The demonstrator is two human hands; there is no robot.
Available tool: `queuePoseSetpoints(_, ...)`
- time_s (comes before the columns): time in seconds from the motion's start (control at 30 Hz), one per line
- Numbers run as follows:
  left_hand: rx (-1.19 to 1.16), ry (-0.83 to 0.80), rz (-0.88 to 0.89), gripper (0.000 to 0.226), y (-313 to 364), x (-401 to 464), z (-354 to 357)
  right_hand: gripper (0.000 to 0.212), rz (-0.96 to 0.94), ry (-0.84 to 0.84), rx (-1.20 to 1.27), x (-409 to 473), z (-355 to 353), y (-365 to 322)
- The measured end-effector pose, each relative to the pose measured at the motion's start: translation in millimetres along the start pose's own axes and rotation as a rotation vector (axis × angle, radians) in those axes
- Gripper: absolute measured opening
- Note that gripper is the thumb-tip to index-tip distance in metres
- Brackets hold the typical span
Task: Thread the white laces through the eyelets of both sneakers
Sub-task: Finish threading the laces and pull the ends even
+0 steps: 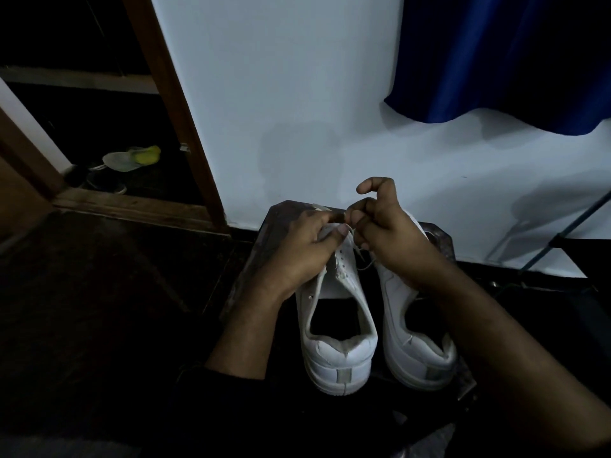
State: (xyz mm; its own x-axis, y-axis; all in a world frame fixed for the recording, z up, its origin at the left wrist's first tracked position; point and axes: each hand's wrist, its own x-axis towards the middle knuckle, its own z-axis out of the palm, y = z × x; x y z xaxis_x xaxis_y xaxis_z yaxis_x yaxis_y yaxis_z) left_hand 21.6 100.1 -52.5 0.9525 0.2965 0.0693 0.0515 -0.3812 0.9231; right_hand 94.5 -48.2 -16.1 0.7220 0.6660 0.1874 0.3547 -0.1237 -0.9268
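Observation:
Two white sneakers stand side by side, heels toward me, on a dark stool (pixel 264 246). My left hand (pixel 304 246) grips the front of the left sneaker (pixel 337 325) near its eyelets, thumb on top. My right hand (pixel 386 233) hovers over the toe end of the right sneaker (pixel 416 338) and pinches a thin white lace (pixel 360 256) next to my left thumb. A short loose stretch of lace hangs between the shoes. Both toe caps are hidden under my hands.
A white wall (pixel 297 94) rises just behind the stool. A blue curtain (pixel 496 54) hangs at upper right. A wooden door frame (pixel 185 127) stands at left, with other shoes (pixel 132 160) beyond it. Thin metal legs (pixel 562 233) lean at right. The floor is dark.

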Motion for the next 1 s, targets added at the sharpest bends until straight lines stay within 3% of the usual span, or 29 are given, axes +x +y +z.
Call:
queuePoseSetpoints(0.13, 0.112, 0.056, 0.081, 0.040, -1, -1, -3, 0.029, 0.049, -0.041, 0.067, -1, 0, 1)
queuePoseSetpoints(0.3, 0.092, 0.035, 0.149, 0.023, -5, 4, -3, 0.029, 0.074, -0.036, 0.119, -1, -1, 3)
queuePoseSetpoints(0.4, 0.166, 0.102, 0.188, 0.004, -5, 7, -6, 0.024, 0.068, 0.048, -0.120, 0, -1, 6)
queuePoseSetpoints(0.47, 0.196, 0.129, 0.202, 0.022, -8, 9, -9, 0.014, -0.004, 0.053, -0.432, 2, -2, 10)
queuePoseSetpoints(0.53, 0.210, 0.159, 0.177, 0.025, -10, 10, -11, 0.006, -0.042, 0.040, -0.616, 3, -2, 10)
queuePoseSetpoints(0.73, 0.203, 0.095, 0.106, 0.001, -7, 1, -16, 0.005, -0.052, 0.065, -0.727, 2, -6, 8)
queuePoseSetpoints(1.0, 0.337, 0.040, 0.092, 0.018, -9, -4, -19, 0.010, -0.096, 0.037, -0.824, 1, -2, 16)
